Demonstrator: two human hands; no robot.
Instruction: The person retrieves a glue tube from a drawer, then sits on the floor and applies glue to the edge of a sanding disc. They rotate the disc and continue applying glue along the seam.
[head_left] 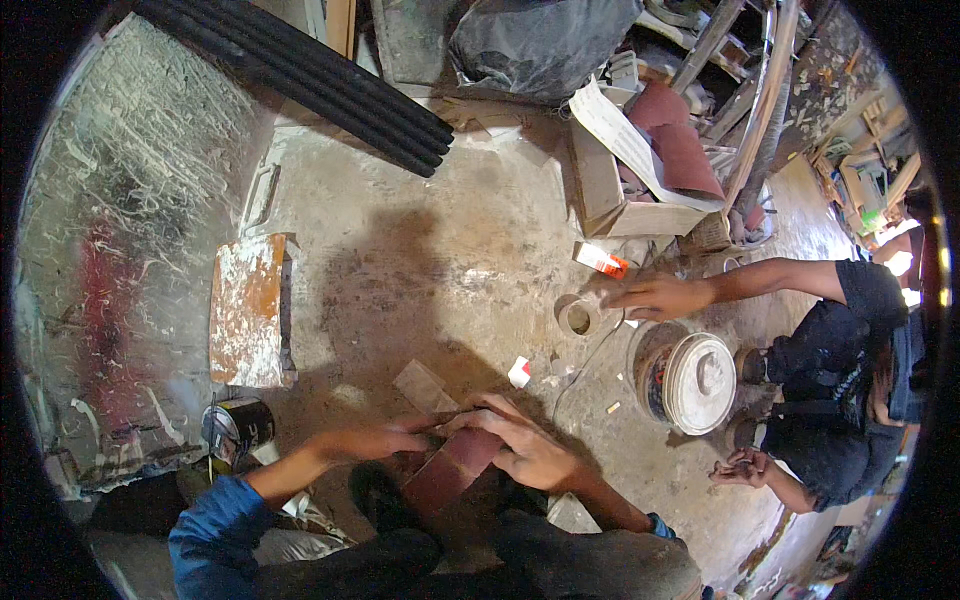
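A reddish-brown sheet of sandpaper (458, 470), curved and creased across, is held over my lap. My right hand (535, 448) grips its upper right part, with fingers bent over the edge. My left hand (385, 440) reaches in from the left, its fingertips closed at the sheet's upper left edge. Where the two hands meet, the left fingertips are partly hidden. Just beyond them on the floor lies a pale flat strip (424, 387). A small white and red scrap (519, 372) lies farther right.
At right a co-worker's hand (655, 297) reaches beside a tape roll (577, 317), near a lidded white bucket (700, 385). An orange-white small box (600, 260) lies before a cardboard box (598, 180). A paint-stained stool (247, 312), open can (240, 428) and black tubes (330, 95) are leftward.
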